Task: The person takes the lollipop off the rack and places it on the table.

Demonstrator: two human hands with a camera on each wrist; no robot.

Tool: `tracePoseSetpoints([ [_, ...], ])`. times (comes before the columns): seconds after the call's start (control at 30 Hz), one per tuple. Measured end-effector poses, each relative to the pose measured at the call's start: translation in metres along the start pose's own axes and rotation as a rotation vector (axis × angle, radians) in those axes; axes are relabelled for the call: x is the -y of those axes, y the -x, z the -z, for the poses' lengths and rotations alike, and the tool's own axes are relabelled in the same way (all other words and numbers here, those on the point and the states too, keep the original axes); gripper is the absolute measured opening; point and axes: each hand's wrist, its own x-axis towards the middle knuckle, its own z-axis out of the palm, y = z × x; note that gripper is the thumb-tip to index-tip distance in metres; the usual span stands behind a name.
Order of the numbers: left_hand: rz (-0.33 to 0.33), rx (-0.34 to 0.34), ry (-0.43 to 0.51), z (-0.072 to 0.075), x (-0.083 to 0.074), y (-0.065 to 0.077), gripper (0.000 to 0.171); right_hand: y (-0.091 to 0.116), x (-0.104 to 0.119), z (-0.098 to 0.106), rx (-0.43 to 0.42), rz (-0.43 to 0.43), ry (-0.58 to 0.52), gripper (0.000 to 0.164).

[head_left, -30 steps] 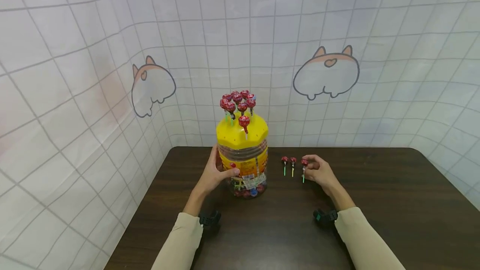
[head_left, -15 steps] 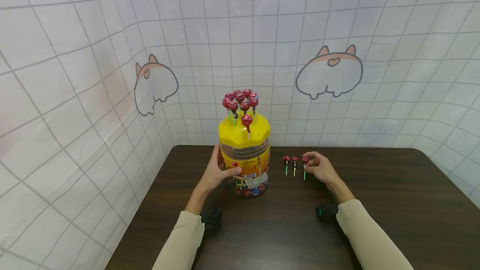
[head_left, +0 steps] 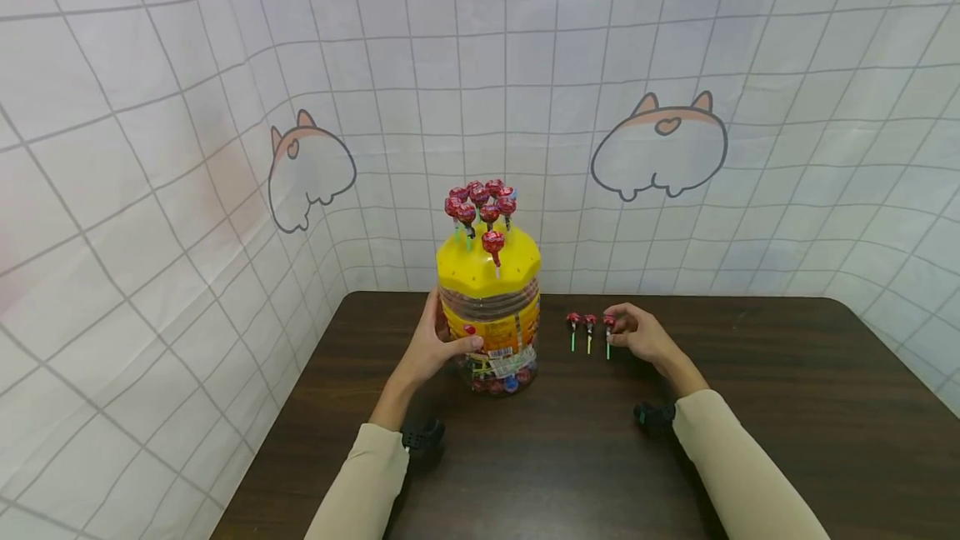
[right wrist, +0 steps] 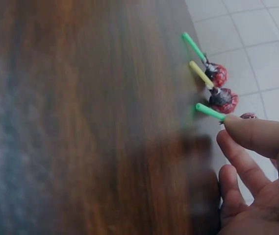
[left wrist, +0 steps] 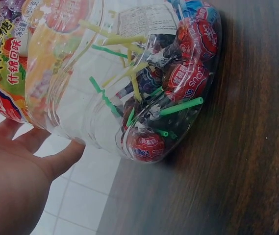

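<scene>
A clear plastic jar [head_left: 491,332] with a yellow lid [head_left: 457,272] stands upright on the table. Several red-wrapped lollipops [head_left: 489,212] stick up from the lid, and more lollipops [left wrist: 187,81] lie inside the jar's bottom. My left hand [head_left: 431,352] holds the jar's left side, thumb across the front; its other fingers are partly hidden behind. To the right, my right hand [head_left: 642,338] pinches a lollipop with a green stick [right wrist: 210,112] between thumb and fingers. Two more lollipops lie in a row beside it, one green-sticked [head_left: 573,333], one yellow-sticked [head_left: 589,335].
The dark wooden table [head_left: 750,407] reaches to a white grid-patterned curtain [head_left: 525,40] with cartoon drawings behind and at the sides. Black straps with camera mounts [head_left: 423,434] sit at both wrists.
The pinched lollipop has shifted slightly away from me and left, more level with the other two. The left hand and the jar stay put, while the head view has turned a little.
</scene>
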Motion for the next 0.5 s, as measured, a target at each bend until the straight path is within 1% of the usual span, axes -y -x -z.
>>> tracePoseSetpoints([
  [0.27,0.001,0.004,0.005,0.0,0.0,0.0,0.095,-0.008,-0.003,0.0,-0.005,-0.027,0.066,0.042],
  [0.5,0.006,0.0,0.009,0.0,-0.001,0.0,0.095,-0.012,-0.006,0.001,-0.002,-0.024,0.104,0.039],
])
